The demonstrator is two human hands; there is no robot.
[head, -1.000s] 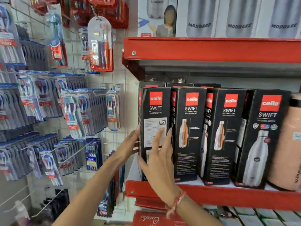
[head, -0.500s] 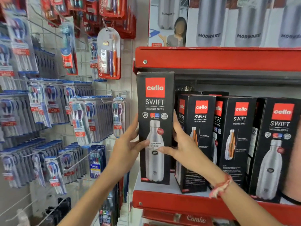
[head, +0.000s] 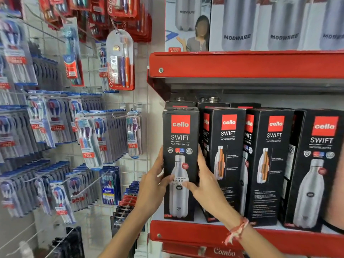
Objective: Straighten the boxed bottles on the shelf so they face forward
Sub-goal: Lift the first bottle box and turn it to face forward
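Note:
A black boxed bottle [head: 180, 138], printed "cello SWIFT" with a steel bottle picture, stands at the left end of the red shelf [head: 186, 231] with its front facing me. My left hand [head: 152, 185] grips its left edge and my right hand [head: 204, 181] grips its right edge, both thumbs across the front. To its right stand a second box [head: 226, 161] and a third box [head: 268, 164], both turned at an angle so a side panel shows. A fourth box [head: 318, 168] at the right faces forward.
A wire grid wall at the left carries hanging toothbrush packs [head: 89, 142] on pegs. The red upper shelf [head: 242, 64] hangs close over the boxes and bears Modware boxes [head: 283, 25]. More boxes stand behind the front row. A peach bottle [head: 337, 192] shows at the right edge.
One second ago the left box showed its side panel. Both hands lifted it, turned its front toward me, and have now lowered it onto the shelf's left end.

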